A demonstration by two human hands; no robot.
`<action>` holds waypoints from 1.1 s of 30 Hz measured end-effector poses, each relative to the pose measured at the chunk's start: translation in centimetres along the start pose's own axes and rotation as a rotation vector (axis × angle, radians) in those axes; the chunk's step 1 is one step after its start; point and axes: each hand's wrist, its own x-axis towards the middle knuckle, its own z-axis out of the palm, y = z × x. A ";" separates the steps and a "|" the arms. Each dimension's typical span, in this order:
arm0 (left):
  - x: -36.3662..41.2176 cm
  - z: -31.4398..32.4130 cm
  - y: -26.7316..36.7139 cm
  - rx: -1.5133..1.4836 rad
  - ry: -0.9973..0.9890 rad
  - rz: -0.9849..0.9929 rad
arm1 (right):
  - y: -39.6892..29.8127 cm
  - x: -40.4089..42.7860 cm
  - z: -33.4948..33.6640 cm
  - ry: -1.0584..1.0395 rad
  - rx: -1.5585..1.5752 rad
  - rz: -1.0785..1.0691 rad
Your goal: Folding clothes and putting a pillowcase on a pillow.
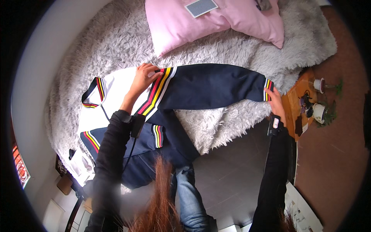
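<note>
A white and navy zip jacket (121, 78) with red, yellow and white stripes is spread over a shaggy grey blanket (203, 55). One navy sleeve (214, 85) stretches out to the right; the other sleeve (142, 143) lies folded across the jacket's front. My left hand (144, 79) pinches the jacket at the shoulder end of the outstretched sleeve, by the stripes. At that sleeve's far end, my right hand (275, 100) grips the striped cuff (268, 90), its thumb on top and the other fingers mostly hidden.
A pink pillow (185, 29) with a patterned card (201, 7) on it lies beyond the jacket. To the right, a wooden table (292, 107) bears potted plants (318, 113). White cloth (82, 165) lies at the left. Loose hair (162, 200) hangs into the lower view.
</note>
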 end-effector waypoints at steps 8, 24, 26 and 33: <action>-0.8 -7.6 0.1 -0.335 -0.128 -0.187 | -6.9 -3.3 -3.6 -0.112 0.020 -0.225; -1.1 1.8 0.5 0.018 0.174 -0.044 | -2.7 -0.3 -2.8 0.229 -0.074 -0.077; -5.7 0.7 1.0 -0.221 0.234 -0.128 | -3.7 -1.1 -0.9 0.336 -0.121 -0.051; -26.8 -3.5 4.6 -0.831 0.091 -0.691 | -13.1 -4.8 9.2 0.272 0.059 -0.399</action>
